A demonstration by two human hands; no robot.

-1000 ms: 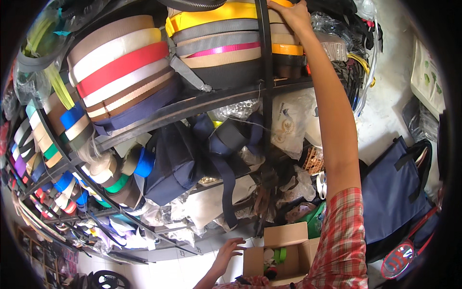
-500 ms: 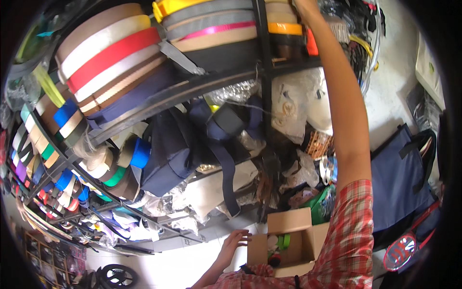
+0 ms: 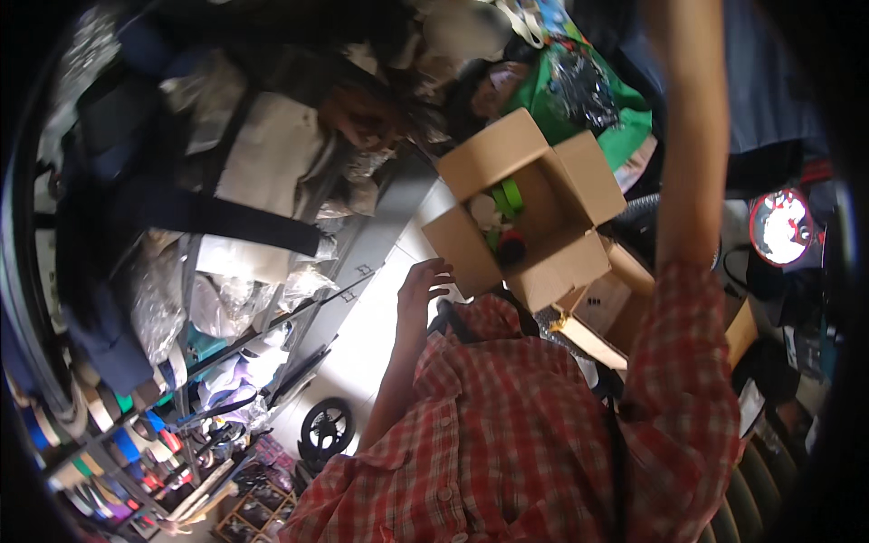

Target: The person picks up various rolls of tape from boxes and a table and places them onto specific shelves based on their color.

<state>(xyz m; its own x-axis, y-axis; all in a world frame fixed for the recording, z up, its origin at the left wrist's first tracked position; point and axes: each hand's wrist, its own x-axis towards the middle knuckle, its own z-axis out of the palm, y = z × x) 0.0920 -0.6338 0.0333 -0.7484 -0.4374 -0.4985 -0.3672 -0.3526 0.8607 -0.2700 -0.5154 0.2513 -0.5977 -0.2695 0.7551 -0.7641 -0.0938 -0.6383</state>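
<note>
My left hand (image 3: 423, 288) is beside the left flap of an open cardboard box (image 3: 570, 217). Its fingers are loosely bent and apart, with nothing in them; whether a fingertip touches the flap I cannot tell. Inside the box lie a bright green roll (image 3: 509, 195), a pale roll (image 3: 484, 211) and a dark roll with red on it (image 3: 511, 246). My right forearm (image 3: 692, 163) reaches up past the top edge, slightly blurred, so the right hand and anything it may hold are hidden.
A second open carton (image 3: 611, 312) stands right of the first. Beyond them lies a green bag (image 3: 625, 136) with black plastic on it. Shelves at left hold plastic-wrapped goods, a dark strap (image 3: 226, 222) and strap rolls (image 3: 127, 443). A black wheel (image 3: 326, 425) stands on the pale floor.
My view has swung down from the upper shelf of webbing rolls to the box and my shirt. The right hand, earlier at the shelf's top edge, is out of sight. The left hand stays by the box.
</note>
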